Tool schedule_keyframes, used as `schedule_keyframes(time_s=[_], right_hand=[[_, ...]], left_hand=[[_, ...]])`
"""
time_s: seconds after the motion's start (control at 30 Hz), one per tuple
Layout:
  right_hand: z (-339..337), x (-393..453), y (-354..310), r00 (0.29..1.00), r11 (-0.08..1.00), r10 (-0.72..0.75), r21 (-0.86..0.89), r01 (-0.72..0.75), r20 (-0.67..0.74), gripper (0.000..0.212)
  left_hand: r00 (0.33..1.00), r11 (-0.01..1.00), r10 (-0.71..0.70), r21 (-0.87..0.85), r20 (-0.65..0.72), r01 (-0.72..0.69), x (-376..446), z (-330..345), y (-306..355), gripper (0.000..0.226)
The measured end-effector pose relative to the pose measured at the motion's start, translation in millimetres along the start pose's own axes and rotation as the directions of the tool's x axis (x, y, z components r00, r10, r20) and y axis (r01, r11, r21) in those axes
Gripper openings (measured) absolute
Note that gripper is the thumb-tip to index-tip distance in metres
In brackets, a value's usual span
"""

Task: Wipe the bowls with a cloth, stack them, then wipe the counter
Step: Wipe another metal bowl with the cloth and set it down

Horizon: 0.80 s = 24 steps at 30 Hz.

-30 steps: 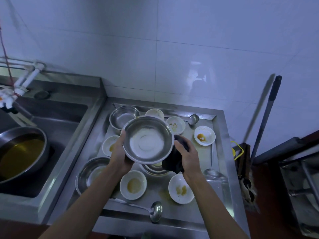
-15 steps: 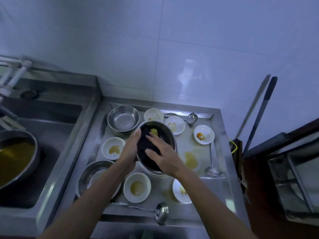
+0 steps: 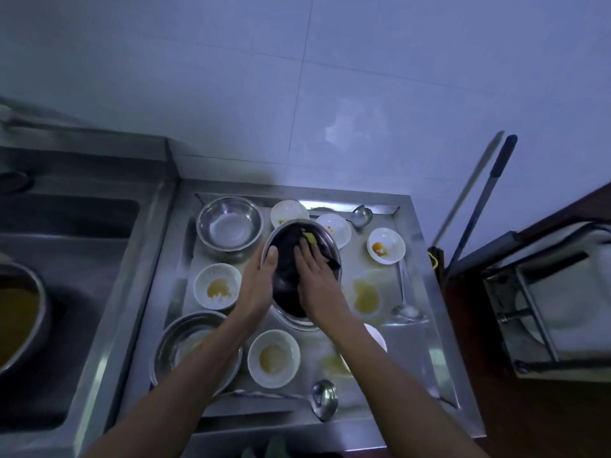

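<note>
My left hand (image 3: 261,279) grips the left rim of a steel bowl (image 3: 330,246), which is tilted toward me above the steel counter (image 3: 420,352). My right hand (image 3: 314,272) lies with straight fingers on a dark cloth (image 3: 287,256) inside that bowl, pressing it against the bowl's inner wall. Another steel bowl (image 3: 229,224) stands at the back left and a third (image 3: 185,342) at the front left, partly under my left forearm. Several small white bowls with yellow sauce residue stand around, such as one (image 3: 216,285) at the left and one (image 3: 273,358) in front.
Ladles lie at the front (image 3: 324,398), the right (image 3: 405,309) and the back (image 3: 362,216). Yellow spills (image 3: 365,295) mark the counter. A sink (image 3: 66,259) with a pan of yellow liquid (image 3: 16,312) is at the left. A mop handle (image 3: 479,206) leans at the right.
My right hand brought the cloth from beside the bowl into it and now presses it further in. The bowl tilted more toward me. The view shifted left to right.
</note>
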State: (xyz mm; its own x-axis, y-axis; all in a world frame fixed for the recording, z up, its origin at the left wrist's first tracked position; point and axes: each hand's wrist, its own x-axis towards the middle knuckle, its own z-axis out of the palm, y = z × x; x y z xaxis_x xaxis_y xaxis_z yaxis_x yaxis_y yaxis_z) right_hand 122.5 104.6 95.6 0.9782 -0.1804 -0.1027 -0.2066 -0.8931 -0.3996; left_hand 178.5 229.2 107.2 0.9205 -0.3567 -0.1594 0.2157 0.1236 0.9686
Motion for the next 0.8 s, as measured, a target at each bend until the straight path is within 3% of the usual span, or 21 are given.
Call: schedule_keyframes(time_s=[0.1, 0.2, 0.33, 0.4, 0.53, 0.6, 0.67, 0.73, 0.8], right_hand=[[9, -6, -16, 0.994, 0.975, 0.111, 0.194, -0.106, -0.013, 0.061], [15, -2, -35, 0.972, 0.865, 0.23, 0.449, -0.223, 0.04, 0.063], [28, 1, -63, 0.952, 0.68, 0.301, 0.686, -0.258, 0.06, 0.036], [37, -5, -67, 0.963, 0.691, 0.268, 0.689, -0.217, 0.034, 0.031], [47, -25, -64, 0.997, 0.871, 0.075, 0.485, -0.079, 0.027, 0.041], [59, -30, -43, 0.998, 0.967, -0.065, 0.25, 0.057, 0.024, 0.043], [69, -28, -20, 0.985, 0.984, -0.168, -0.067, 0.165, -0.039, 0.045], [63, -19, -8, 0.987, 0.949, -0.123, -0.302, 0.087, -0.103, 0.051], [52, -10, -10, 0.988, 0.924, -0.052, -0.383, -0.008, -0.146, 0.053]], left_hand=[[0.994, 0.992, 0.091, 0.088, 0.051, -0.096, 0, -11, -4, 0.038], [0.987, 0.979, 0.133, 0.141, 0.086, -0.145, 4, -22, -7, 0.042], [0.985, 0.971, 0.11, 0.2, 0.132, -0.135, 19, -45, -3, 0.049], [0.982, 0.979, 0.074, 0.176, 0.173, -0.104, 26, -55, 3, 0.044], [0.976, 0.992, 0.017, 0.122, 0.216, -0.044, 31, -71, 11, 0.033], [0.964, 0.976, 0.005, 0.209, 0.266, -0.063, 34, -77, 11, 0.03], [0.95, 0.964, -0.055, 0.265, 0.307, -0.03, 33, -79, 13, 0.028], [0.943, 0.97, -0.068, 0.244, 0.326, -0.014, 31, -76, 15, 0.033], [0.947, 0.981, -0.047, 0.194, 0.319, -0.016, 29, -73, 17, 0.033]])
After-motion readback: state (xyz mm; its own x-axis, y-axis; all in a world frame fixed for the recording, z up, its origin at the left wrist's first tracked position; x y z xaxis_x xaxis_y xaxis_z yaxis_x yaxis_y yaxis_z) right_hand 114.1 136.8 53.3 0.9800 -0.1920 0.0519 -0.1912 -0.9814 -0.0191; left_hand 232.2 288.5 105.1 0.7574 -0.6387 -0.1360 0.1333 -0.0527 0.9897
